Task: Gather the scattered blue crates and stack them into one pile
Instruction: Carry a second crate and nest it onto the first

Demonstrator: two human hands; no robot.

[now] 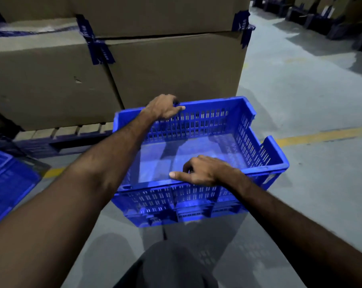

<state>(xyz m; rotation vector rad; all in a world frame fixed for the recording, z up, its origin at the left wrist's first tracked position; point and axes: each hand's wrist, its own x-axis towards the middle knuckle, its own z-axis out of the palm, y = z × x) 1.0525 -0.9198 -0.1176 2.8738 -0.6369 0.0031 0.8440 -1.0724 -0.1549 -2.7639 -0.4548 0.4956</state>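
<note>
Crate (198,154) between hands: left hand (162,108) far rim, right hand (203,170) near rim.

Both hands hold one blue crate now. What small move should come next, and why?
Probably carry the blue perforated plastic crate leftward toward the other blue crate on the floor. The left hand grips its far rim, the right hand its near rim, and it appears lifted.

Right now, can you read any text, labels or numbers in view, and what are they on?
Nothing legible.
Blue tape on the cardboard boxes: white print, too blurred to read.
Blue crate, held by left hand and right hand: pale label at right corner, unreadable.
</note>
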